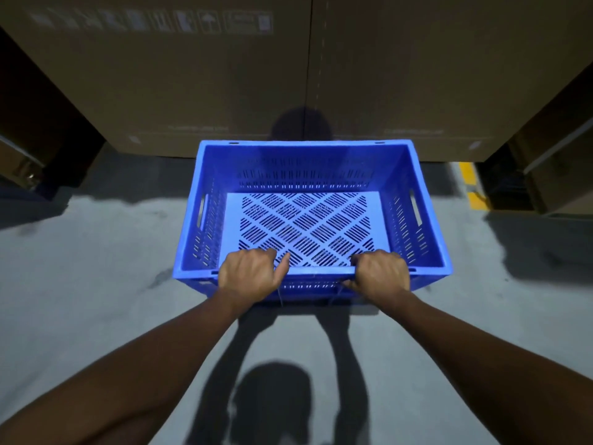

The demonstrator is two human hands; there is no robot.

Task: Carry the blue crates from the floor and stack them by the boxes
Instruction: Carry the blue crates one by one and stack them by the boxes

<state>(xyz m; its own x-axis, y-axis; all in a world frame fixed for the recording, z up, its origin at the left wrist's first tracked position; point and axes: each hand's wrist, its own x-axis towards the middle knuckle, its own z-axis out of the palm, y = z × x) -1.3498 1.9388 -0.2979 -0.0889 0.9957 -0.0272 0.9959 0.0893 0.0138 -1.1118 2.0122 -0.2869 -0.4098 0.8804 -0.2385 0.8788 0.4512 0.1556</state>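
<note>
Tipping is the risk, since the left hand (248,273) and right hand (380,273) both curl shut on only the near rim of the empty blue crate (308,187), just before the cardboard boxes (224,85), so its unsupported far edge may drop.

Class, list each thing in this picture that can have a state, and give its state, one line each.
Blue crate: upright, empty, gripped at its near rim.
Left hand: closed on the near rim.
Right hand: closed on the near rim.
Cardboard boxes: closed, standing just behind the crate.
</note>
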